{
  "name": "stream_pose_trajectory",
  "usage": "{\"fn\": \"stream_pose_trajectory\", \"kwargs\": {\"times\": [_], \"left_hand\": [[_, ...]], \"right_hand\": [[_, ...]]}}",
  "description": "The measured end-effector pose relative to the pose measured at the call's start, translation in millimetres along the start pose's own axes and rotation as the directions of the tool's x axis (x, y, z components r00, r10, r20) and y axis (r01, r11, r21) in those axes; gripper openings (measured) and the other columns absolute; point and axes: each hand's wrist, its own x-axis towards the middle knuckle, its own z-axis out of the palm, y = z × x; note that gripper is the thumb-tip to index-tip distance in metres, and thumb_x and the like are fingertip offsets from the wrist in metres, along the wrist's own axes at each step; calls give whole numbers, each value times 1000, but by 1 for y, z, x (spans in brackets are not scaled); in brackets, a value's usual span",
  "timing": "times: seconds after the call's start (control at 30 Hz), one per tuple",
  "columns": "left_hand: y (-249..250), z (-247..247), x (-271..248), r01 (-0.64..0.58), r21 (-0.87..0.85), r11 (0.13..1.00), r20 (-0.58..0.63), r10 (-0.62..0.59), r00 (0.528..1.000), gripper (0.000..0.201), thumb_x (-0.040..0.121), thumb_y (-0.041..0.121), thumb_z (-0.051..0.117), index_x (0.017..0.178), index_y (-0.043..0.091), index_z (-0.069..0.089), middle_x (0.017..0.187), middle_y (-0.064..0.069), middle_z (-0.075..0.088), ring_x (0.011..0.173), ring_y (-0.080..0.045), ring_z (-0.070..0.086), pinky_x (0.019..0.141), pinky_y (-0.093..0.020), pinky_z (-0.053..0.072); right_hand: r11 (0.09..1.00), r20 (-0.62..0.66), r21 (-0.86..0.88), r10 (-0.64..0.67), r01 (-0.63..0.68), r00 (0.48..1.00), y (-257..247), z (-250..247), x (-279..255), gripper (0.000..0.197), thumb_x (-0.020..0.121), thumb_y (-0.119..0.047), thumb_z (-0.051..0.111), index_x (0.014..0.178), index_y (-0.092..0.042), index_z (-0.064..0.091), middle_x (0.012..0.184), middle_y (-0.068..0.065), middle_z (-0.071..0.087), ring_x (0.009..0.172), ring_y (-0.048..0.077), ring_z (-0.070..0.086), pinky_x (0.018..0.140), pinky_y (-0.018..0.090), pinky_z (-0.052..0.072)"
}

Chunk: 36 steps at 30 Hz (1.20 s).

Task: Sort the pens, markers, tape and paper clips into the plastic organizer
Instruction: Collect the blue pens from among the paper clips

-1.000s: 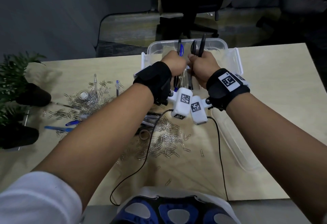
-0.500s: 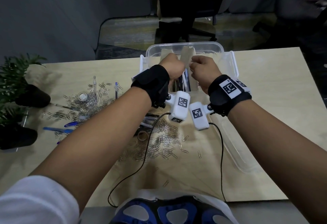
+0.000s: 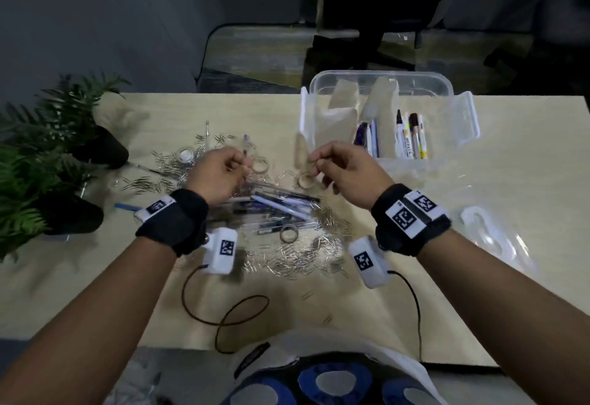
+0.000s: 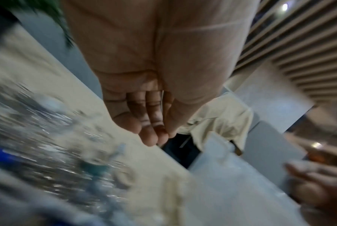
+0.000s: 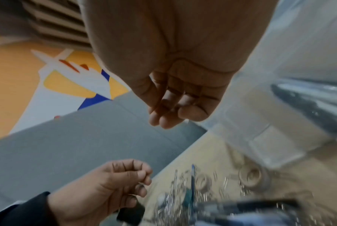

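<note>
Two empty hands, left hand (image 3: 217, 174) and right hand (image 3: 346, 169), above three tape rolls (image 3: 289, 233)

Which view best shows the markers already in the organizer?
Head view: the markers lie sharp in the right compartment of the organizer, labels visible. Right wrist shows only dark blurred streaks behind the organizer wall. Left wrist shows only the blurred wall, no markers.

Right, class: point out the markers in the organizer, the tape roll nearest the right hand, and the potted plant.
markers (image 3: 412, 137), head view, white barrels.
tape roll (image 3: 305, 180), head view, its rim.
potted plant (image 3: 105, 149), head view, dark pot.
</note>
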Motion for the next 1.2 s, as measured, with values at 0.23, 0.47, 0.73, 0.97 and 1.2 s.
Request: {"fn": "stream_pose_trajectory", "kwargs": {"times": [0.23, 0.47, 0.73, 0.97, 1.2], "left_hand": [[-128, -39, -28, 132, 488, 863, 30, -167, 985, 15, 91, 11, 60, 84, 19, 71, 88, -4, 68, 86, -26, 63, 73, -29, 45], [-189, -54, -34, 207, 501, 840, -47, -213, 976, 19, 89, 6, 59, 99, 18, 70, 107, -7, 69, 94, -26, 64, 87, -35, 52], [-211, -67, -34, 66, 414, 908, 19, -82, 996, 16, 88, 12, 48, 91, 16, 63, 86, -4, 66, 81, -25, 61, 73, -31, 50], [-212, -57, -34, -93, 415, 905, 119, 47, 992, 13, 88, 19, 62, 100, 24, 62, 99, 2, 59, 91, -20, 56, 78, -33, 49], [-218, -49, -37, -210, 488, 847, 208, 121, 971, 13, 88, 16, 63, 100, 19, 67, 105, -1, 62, 102, -22, 54, 87, -34, 44]], "right_hand": [[931, 188, -364, 61, 12, 980, 30, 91, 13, 15, 96, -11, 54, 103, -14, 67, 85, -7, 68, 71, 7, 62, 65, 22, 51], [747, 312, -652, 106, 132, 944, 54, 156, 32, 21, 93, -14, 50, 101, -20, 70, 95, -1, 71, 83, 18, 65, 71, 29, 49], [525, 242, -836, 89, 161, 966, 57, 205, 50, 18, 91, -22, 51, 97, -18, 68, 97, 6, 63, 85, 29, 64, 69, 38, 56], [473, 112, -880, 133, 36, 985, 60, 217, 56, 19, 91, -25, 57, 106, -15, 61, 100, 6, 62, 86, 29, 64, 70, 42, 57], [450, 87, -893, 143, 14, 986, 62, 215, 63, 16, 91, -24, 62, 103, -14, 67, 99, 4, 55, 81, 26, 62, 64, 34, 50]]}}
